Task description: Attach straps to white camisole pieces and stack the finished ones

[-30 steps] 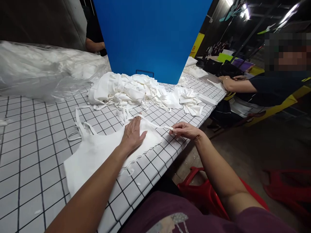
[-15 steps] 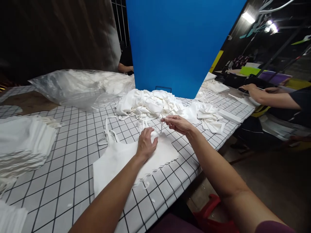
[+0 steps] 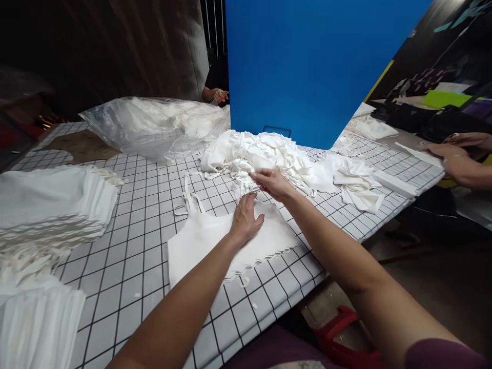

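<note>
A flat white fabric bag (image 3: 207,241) with a zigzag edge lies on the gridded white table (image 3: 126,266). My left hand (image 3: 247,220) presses flat on the bag's upper part. My right hand (image 3: 271,182) is just beyond it, fingers pinched on a thin white strap at the bag's top. One strap loop (image 3: 188,197) lies loose on the table to the left. Directly behind my hands is a heap of white fabric pieces (image 3: 261,154).
Stacks of finished white bags (image 3: 49,205) stand at the left. A clear plastic sack (image 3: 154,123) of white fabric lies at the back. A blue panel (image 3: 307,66) rises behind the heap. A co-worker's hands (image 3: 457,154) rest at the right; another person's hand (image 3: 219,95) shows far back.
My right hand has carried the strap from the table's right edge in toward the bag's top. My left hand stays on the bag. The view has swung left, revealing the stacks.
</note>
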`<action>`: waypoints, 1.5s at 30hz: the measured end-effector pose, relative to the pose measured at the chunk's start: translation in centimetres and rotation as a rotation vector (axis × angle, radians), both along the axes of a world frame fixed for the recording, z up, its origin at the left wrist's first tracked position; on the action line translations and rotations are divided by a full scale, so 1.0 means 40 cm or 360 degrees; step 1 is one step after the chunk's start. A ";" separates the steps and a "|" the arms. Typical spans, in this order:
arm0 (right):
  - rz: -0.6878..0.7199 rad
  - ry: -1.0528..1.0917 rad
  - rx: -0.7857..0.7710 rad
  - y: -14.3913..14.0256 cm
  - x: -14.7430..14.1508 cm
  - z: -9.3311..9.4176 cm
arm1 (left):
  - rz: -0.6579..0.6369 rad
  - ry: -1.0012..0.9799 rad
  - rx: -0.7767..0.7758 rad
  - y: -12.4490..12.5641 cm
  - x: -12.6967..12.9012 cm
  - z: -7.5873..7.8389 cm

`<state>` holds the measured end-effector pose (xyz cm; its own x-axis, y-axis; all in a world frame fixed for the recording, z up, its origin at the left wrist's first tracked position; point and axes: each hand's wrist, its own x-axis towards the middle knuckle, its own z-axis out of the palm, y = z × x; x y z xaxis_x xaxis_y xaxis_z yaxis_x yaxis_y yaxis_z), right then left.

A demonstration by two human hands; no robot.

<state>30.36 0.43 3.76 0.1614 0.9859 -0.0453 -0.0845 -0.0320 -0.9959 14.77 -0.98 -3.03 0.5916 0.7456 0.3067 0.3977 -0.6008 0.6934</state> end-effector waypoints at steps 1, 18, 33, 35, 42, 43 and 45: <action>0.0013 -0.0001 -0.0031 -0.023 -0.007 -0.029 | -0.0003 -0.0054 -0.0038 0.003 -0.002 0.002; -0.0081 -0.0413 0.0277 -0.110 0.003 -0.132 | 0.0055 -0.0406 -0.0306 0.026 -0.023 0.040; 0.0228 -0.1333 0.0796 -0.109 0.029 -0.115 | 0.0032 0.0166 0.0211 0.052 -0.058 0.092; 0.0258 -0.1265 0.0716 -0.111 0.020 -0.122 | 0.0054 0.0352 0.0106 0.052 -0.067 0.111; 0.0217 -0.1283 0.0631 -0.105 0.015 -0.167 | 0.0028 0.0836 0.0079 0.033 -0.094 0.144; 0.0180 -0.1301 0.0631 -0.103 0.020 -0.172 | 0.0043 0.0811 0.0049 0.027 -0.094 0.136; 0.0110 -0.1311 0.0634 -0.101 0.029 -0.175 | 0.0105 0.0700 0.0001 0.015 -0.093 0.114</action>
